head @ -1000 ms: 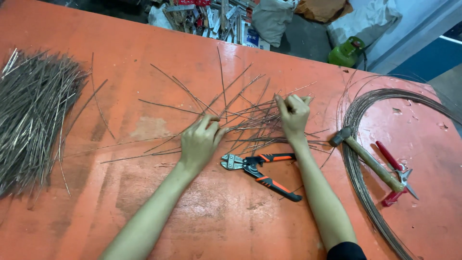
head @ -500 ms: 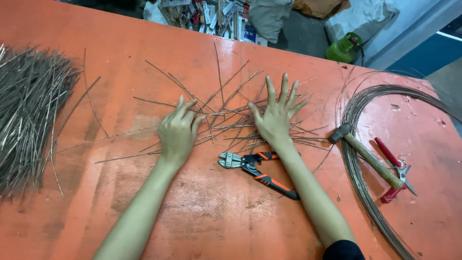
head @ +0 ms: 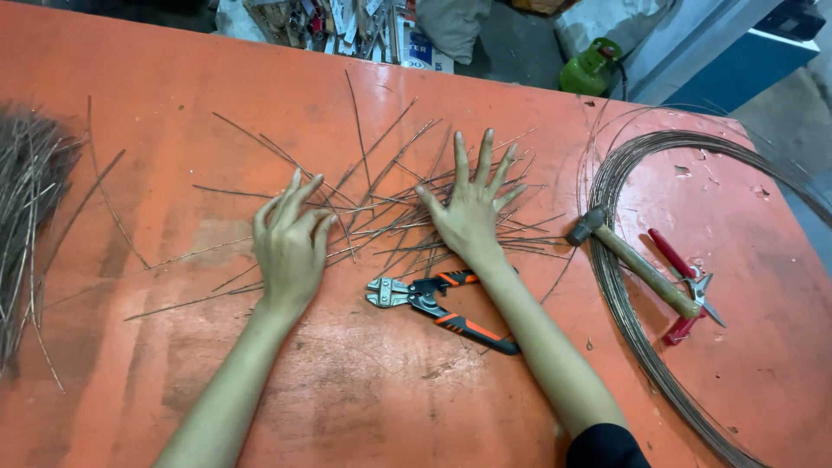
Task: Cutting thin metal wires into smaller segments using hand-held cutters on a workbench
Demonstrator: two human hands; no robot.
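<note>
Change since earlier frame: both hands have spread wider; the right hand's fingers, curled a second ago, now fan out flat.
Left hand [head: 290,243]: fingers loosely splayed, palm down, holding nothing, resting on the near left edge of the wire pieces.
Right hand [head: 472,208]: fingers wide, pressed flat on the pile's centre, gripping nothing.
Cut wire pieces [head: 381,195]: scattered on the orange table [head: 173,87], between and beyond the hands; long axes criss-cross, mostly fanning away from the person.
Nearer hand: right, directly on the densest part.
Bolt cutters [head: 433,303]: just near of the right wrist, untouched.
Hammer [head: 633,260], wire coil [head: 641,173]: right, apart.
</note>
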